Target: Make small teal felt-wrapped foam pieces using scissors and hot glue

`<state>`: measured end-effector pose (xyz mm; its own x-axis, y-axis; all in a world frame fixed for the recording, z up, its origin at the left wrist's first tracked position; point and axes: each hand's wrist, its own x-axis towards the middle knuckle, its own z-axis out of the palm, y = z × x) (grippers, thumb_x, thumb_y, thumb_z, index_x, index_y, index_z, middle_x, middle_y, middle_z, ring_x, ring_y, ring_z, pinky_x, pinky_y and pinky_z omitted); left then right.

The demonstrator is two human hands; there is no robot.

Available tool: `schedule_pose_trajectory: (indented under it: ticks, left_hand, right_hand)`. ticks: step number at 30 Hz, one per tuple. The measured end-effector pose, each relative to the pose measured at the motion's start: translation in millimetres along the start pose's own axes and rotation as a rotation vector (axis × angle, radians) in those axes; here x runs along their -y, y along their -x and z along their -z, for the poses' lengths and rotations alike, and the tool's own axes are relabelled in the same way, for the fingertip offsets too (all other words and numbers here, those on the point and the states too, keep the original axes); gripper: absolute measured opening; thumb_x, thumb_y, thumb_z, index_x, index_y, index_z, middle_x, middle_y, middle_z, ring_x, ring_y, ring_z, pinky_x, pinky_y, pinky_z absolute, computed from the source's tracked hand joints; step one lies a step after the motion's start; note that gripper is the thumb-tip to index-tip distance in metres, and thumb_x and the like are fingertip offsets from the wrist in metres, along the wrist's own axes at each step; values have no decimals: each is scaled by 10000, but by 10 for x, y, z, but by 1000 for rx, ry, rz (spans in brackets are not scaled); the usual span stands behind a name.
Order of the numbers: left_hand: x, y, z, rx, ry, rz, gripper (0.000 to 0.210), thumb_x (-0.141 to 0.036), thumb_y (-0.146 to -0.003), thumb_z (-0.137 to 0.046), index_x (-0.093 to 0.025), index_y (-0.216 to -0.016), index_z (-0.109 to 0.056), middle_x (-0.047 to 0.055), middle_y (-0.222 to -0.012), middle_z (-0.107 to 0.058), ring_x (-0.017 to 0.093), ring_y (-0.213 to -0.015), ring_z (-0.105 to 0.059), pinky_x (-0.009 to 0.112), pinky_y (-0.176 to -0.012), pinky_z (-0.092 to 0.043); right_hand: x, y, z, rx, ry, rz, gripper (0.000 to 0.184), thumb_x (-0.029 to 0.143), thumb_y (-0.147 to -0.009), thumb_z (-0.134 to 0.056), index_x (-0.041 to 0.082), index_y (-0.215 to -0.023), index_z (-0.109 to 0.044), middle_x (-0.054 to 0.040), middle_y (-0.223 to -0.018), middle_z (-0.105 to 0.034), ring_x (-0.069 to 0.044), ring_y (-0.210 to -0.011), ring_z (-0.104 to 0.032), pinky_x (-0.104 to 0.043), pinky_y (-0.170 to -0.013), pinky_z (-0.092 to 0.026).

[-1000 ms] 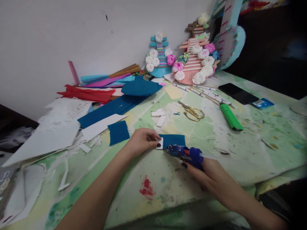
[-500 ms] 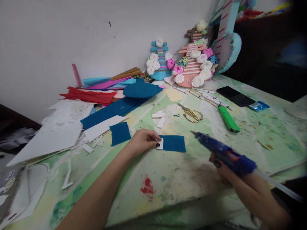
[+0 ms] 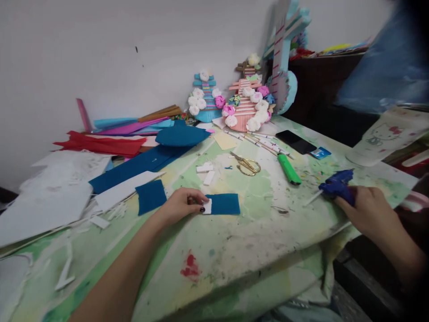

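Observation:
My left hand [image 3: 182, 205] rests on the table with thumb and fingers closed on a small white foam piece [image 3: 208, 206]. That piece lies on the left end of a blue paper rectangle [image 3: 225, 204], flat on the table. To the right, my right hand [image 3: 372, 212] is wrapped round a blue hot glue gun [image 3: 337, 184], low over the table's right side. A pale glue stick [image 3: 314, 197] sticks out of the gun, pointing left. A second blue paper piece [image 3: 151, 197] lies left of my left hand.
Beyond my hands lie white foam strips [image 3: 209, 177], gold-handled scissors [image 3: 248, 164], a green cutter [image 3: 288, 170] and a black phone [image 3: 296, 141]. A white cup [image 3: 382, 134] stands at right. Flower-covered paper guitars [image 3: 246, 105] lean at the back; white sheets [image 3: 50, 201] lie left.
My right hand has swung the glue gun away to the right, and its stick end now points left. The view has turned right. My left hand stays on the foam piece.

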<state>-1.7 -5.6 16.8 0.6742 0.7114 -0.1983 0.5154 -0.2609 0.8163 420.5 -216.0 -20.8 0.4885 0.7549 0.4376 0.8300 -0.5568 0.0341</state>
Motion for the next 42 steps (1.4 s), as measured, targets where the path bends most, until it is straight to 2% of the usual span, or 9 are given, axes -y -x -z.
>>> schedule_pose_trajectory:
  ticks: [4, 7, 9, 12, 16, 20, 24, 33, 42]
  left_hand:
    - [-23, 10, -11, -13, 14, -35, 186, -182, -729, -597, -163, -866, -721, 72, -858, -707, 119, -632, -553, 227, -564, -395]
    - [-51, 17, -10, -6, 15, -41, 176, -189, -743, -598, -154, -866, -719, 80, -836, -713, 121, -623, -559, 228, -558, -397]
    - [-60, 20, -7, -8, 0, -41, 179, -207, -757, -591, -150, -868, -720, 83, -822, -710, 120, -618, -555, 228, -553, -390]
    - [-43, 18, -9, -14, -7, -46, 200, -237, -762, -590, -143, -880, -719, 79, -792, -701, 116, -606, -542, 224, -541, -375]
    - [-10, 9, -37, -42, 3, -46, 230, -259, -738, -607, -135, -894, -721, 62, -718, -674, 107, -561, -497, 217, -509, -338]
    - [-33, 10, -72, -93, -25, -32, 213, -234, -729, -597, -144, -868, -732, 14, -593, -590, 93, -504, -432, 210, -475, -286]
    - [-57, 7, -85, -121, -30, -23, 193, -254, -701, -640, -156, -840, -731, -1, -569, -575, 96, -506, -442, 208, -479, -308]
    - [9, -21, -106, -139, -5, -47, 187, -259, -677, -654, -164, -823, -722, 33, -695, -668, 120, -582, -530, 223, -537, -373]
    - [15, -33, -114, -177, -4, -43, 84, -196, -636, -651, -138, -688, -683, 22, -628, -630, 118, -565, -523, 223, -524, -374]
  right_hand:
    - [299, -19, 143, -138, 65, -48, 464, 446, -888, -422, 87, -1128, -593, -275, -1067, -583, -424, -1044, -514, -512, -775, -425]
    - [787, 54, 371, -129, -271, 134, 355, 397, -860, -441, 133, -1030, -607, -199, -992, -620, -332, -951, -575, -428, -746, -459]
    - [1180, 98, 521, 78, -578, 251, 319, 394, -856, -445, 156, -1000, -601, -131, -928, -642, -238, -785, -605, -324, -637, -464]
    - [1732, 96, 664, 437, -667, 330, 296, 411, -873, -421, 180, -876, -607, -75, -755, -652, -204, -662, -596, -289, -585, -414]
    - [2164, 2, 658, 723, -724, 192, 261, 434, -821, -533, 177, -825, -580, -44, -645, -631, -148, -468, -535, -249, -452, -319]
    - [2291, -54, 564, 827, -872, 123, 226, 355, -751, -636, 186, -638, -536, 17, -483, -539, -86, -345, -415, -233, -394, -238]
    - [2321, -41, 546, 872, -970, 151, 277, 323, -777, -586, 191, -563, -468, 53, -397, -426, -68, -344, -359, -221, -390, -220]
    - [2469, -57, 620, 986, -1368, 115, 226, 361, -799, -541, 176, -677, -497, 55, -465, -461, -72, -416, -391, -204, -422, -272]
    - [2809, -160, 821, 1090, -1444, 90, 132, 230, -769, -569, 156, -666, -532, 7, -600, -562, -80, -493, -524, -191, -471, -416]
